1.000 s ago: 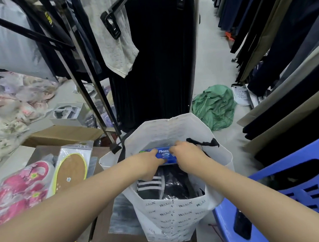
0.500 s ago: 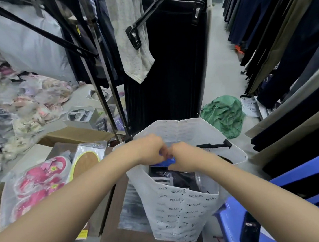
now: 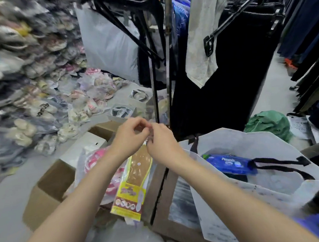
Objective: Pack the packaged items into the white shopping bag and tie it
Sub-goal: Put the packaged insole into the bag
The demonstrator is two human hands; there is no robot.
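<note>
Insole packet (image 3: 133,182) is the nearest unpacked item: a flat, clear-and-yellow sleeve lying directly below both hands, on top of the pink slipper packets (image 3: 97,164) in the open cardboard box (image 3: 51,188). Its long axis runs away from the person and slightly rightward, with the printed yellow card at the near end and the toe end tucked under the wrists.

White shopping bag (image 3: 252,146) stands to the right of the hands, mouth open, black handles (image 3: 280,163) slack and untied. A blue packet (image 3: 228,163) lies across the top of its contents.

Left hand (image 3: 130,136) and right hand (image 3: 161,141) meet in mid-air above the far end of the insole packet, well left of the bag mouth. Fingertips of both are curled toward each other, close to touching. They may be pinching something small between them; motion blur prevents confirmation. Neither hand grips a packaged item. Forearms converge from the lower corners of the frame.

Judgement: both hands are about equally near the packet; the right sits on the bag side, so the carry would go rightward over the bag's near rim.
</note>
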